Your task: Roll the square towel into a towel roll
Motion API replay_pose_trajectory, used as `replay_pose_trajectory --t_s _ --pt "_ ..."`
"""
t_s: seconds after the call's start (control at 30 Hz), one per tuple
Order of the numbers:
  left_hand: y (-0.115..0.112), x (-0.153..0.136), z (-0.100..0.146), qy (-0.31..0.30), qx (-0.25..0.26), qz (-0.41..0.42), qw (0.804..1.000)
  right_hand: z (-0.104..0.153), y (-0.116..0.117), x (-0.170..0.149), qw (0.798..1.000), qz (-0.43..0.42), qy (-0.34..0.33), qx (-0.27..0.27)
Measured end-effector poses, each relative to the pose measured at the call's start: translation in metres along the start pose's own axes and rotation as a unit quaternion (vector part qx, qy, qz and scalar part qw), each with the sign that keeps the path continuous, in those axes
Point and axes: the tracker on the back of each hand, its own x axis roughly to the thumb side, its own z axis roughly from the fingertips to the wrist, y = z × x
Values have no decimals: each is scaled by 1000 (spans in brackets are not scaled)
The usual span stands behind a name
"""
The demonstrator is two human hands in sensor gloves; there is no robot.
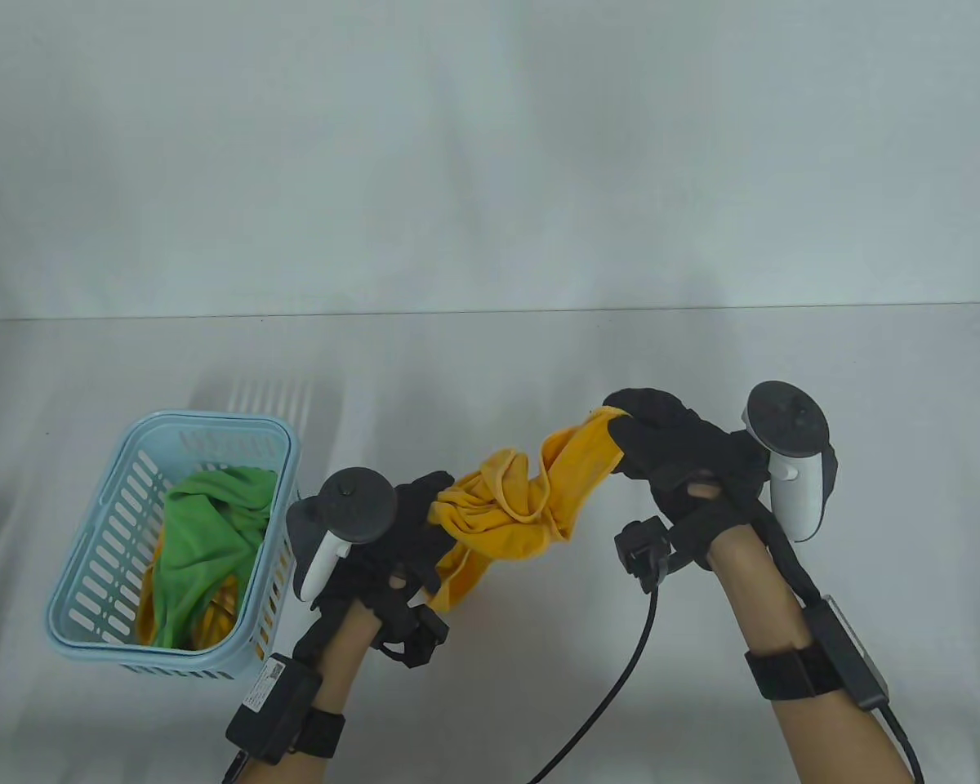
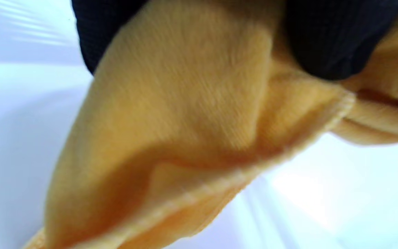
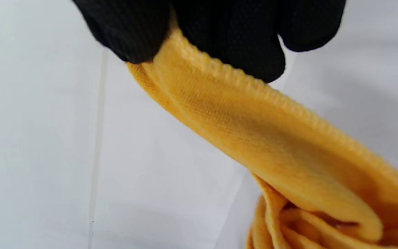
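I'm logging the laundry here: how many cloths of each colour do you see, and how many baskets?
Orange towel, held between both hands: 1
Green cloth in the basket: 1
Orange cloth under the green one: at least 1
Blue basket: 1
Total: 4

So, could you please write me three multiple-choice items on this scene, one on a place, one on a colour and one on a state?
1. Where does the basket stand?
A. left of the left hand
B. right of the right hand
C. between the hands

2. What colour is the towel held by the hands?
A. green
B. yellow
C. white

3. What state is that towel in?
A. rolled up tight
B. spread flat
C. bunched, held up between both hands

Answers:
1 A: the basket sits left of the left hand.
2 B: both wrist views show yellow cloth; the green cloth lies in the basket.
3 C: the left hand and the right hand each grip an end, folds sagging between.
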Motion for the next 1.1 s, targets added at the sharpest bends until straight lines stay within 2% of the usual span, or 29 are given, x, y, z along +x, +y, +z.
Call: replay_pose_trajectory --t_s 0.2,0.43,0.57,0.77,0.97,1.1 --pt "-11 1 -1 7 -39 -34 999 -4 2 45 998 55 -26 -24" --pt "-17 0 -1 5 -98 -103 990 -11 -4 71 991 123 -29 -54" --pt "-15 3 0 4 -80 -122 989 -12 -9 73 992 111 -20 -55" --pt "-21 9 0 -15 -81 -141 987 -8 -13 69 992 110 -9 -57" --pt "-45 18 -1 -30 -101 -171 980 -3 -12 70 995 92 -9 -48" --pt "-57 22 -3 -9 -60 -185 981 2 -8 73 995 85 -18 -40"
